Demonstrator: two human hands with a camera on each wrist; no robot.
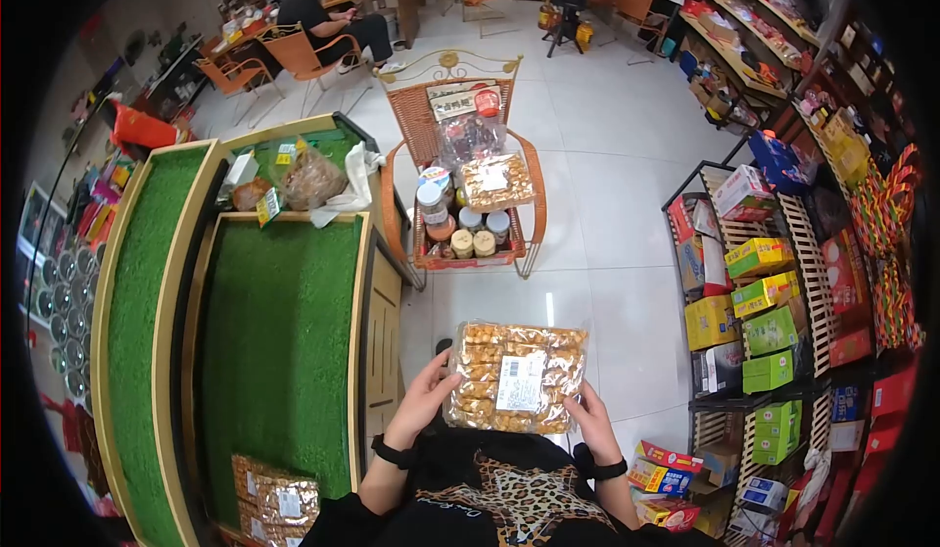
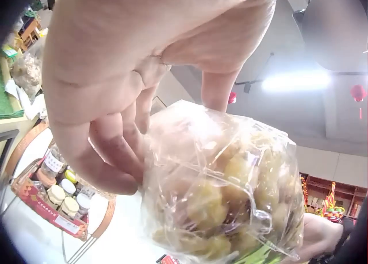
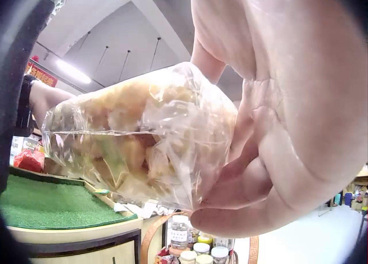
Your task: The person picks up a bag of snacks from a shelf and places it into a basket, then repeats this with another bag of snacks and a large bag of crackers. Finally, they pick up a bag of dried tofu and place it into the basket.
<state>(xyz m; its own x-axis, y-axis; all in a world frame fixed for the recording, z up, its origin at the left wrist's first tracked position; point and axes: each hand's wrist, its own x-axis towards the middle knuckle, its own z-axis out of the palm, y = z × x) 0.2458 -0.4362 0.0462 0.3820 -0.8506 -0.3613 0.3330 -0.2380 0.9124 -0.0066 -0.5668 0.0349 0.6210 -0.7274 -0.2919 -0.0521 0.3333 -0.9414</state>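
Observation:
Both hands hold a clear plastic pack of golden-brown snack pieces (image 1: 480, 361) in front of the torso in the head view. A white printed label (image 1: 519, 382) is on its upper face. My left hand (image 1: 426, 395) grips the pack's left edge, thumb on top. On the opposite edge, my right hand (image 1: 595, 425) grips with its thumb above and fingers beneath. The left wrist view shows fingers curled against the crinkled wrapping (image 2: 224, 189). From the right wrist, the side of the pack (image 3: 138, 137) shows between thumb and fingers.
Ahead stands a wicker chair (image 1: 397, 116) with jars (image 1: 431, 204) and another snack pack (image 1: 470, 190). To the left is a green-lined display stand (image 1: 279, 322), with similar packs (image 1: 294, 523) at its near end. Shelves of boxes (image 1: 769, 336) line the right. A person (image 1: 318, 18) sits far back.

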